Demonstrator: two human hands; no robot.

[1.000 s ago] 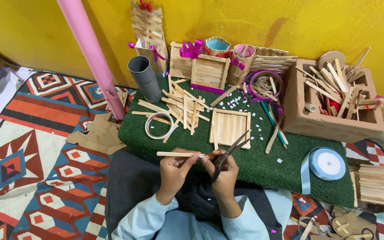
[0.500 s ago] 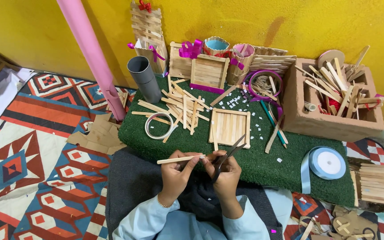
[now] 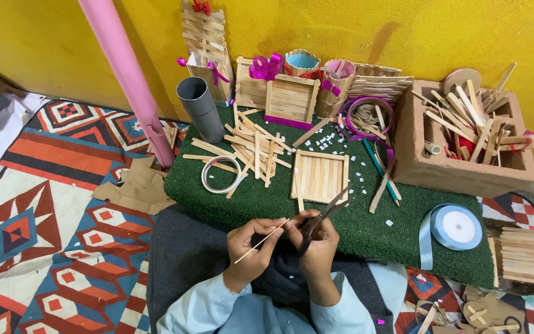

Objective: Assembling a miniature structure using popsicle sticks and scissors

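My left hand (image 3: 250,249) pinches a thin wooden craft stick (image 3: 262,240) that slants from lower left to upper right above my lap. My right hand (image 3: 318,242) is closed on black scissors (image 3: 324,218), whose blades point up and right over the green mat's (image 3: 267,198) front edge. The stick's upper end meets my right hand's fingers beside the scissors. Just beyond my hands lies a square panel of glued sticks (image 3: 320,175).
Loose sticks (image 3: 251,148), a tape ring (image 3: 221,175), a grey tube (image 3: 200,108) and stick-built boxes (image 3: 291,99) crowd the mat. A brick-coloured box of sticks (image 3: 465,145) sits right, a blue ribbon spool (image 3: 455,227) nearby. A pink pole (image 3: 131,74) leans against the yellow wall.
The stick in my left hand has tilted from nearly level to steeply slanted, its far end now at my right hand. Both hands have drawn closer together over my lap.
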